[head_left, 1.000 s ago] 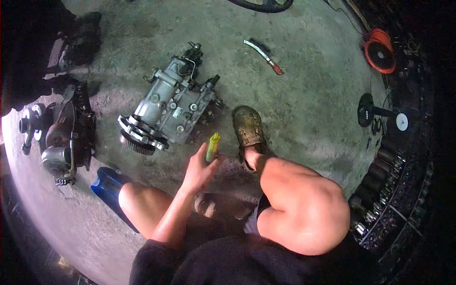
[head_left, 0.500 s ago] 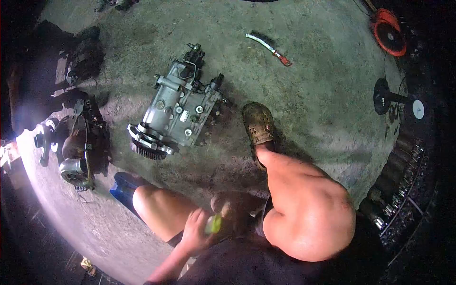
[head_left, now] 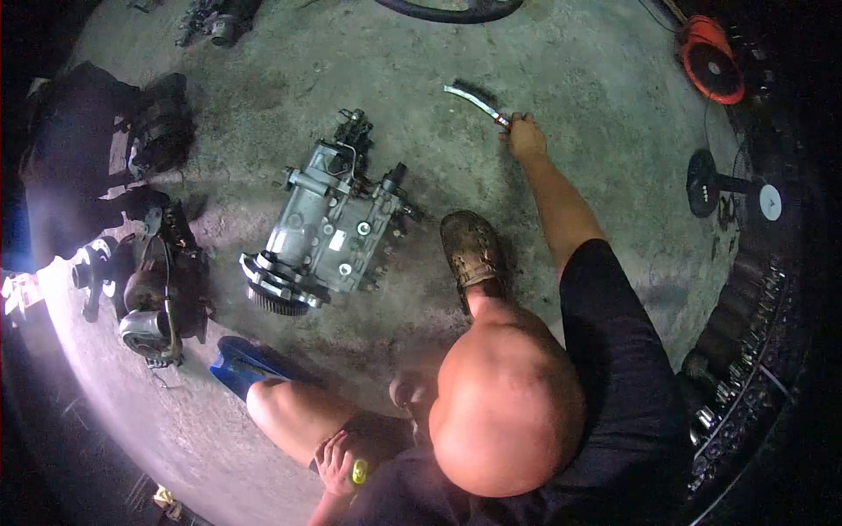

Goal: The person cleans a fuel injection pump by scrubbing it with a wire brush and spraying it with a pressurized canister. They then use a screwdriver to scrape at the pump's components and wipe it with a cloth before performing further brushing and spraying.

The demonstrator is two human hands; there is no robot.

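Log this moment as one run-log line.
left hand: holding small yellow-green item | right hand: fingers at handle of curved tool, grip unclear | geared metal unit: on floor

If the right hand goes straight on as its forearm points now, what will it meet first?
Past bare floor, the right hand would probably meet the black ring first, though depth is unclear.

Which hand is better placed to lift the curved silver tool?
Right, I'd say: right hand is on the curved tool at its handle end; left hand is by the thigh, holding a yellow-green item.
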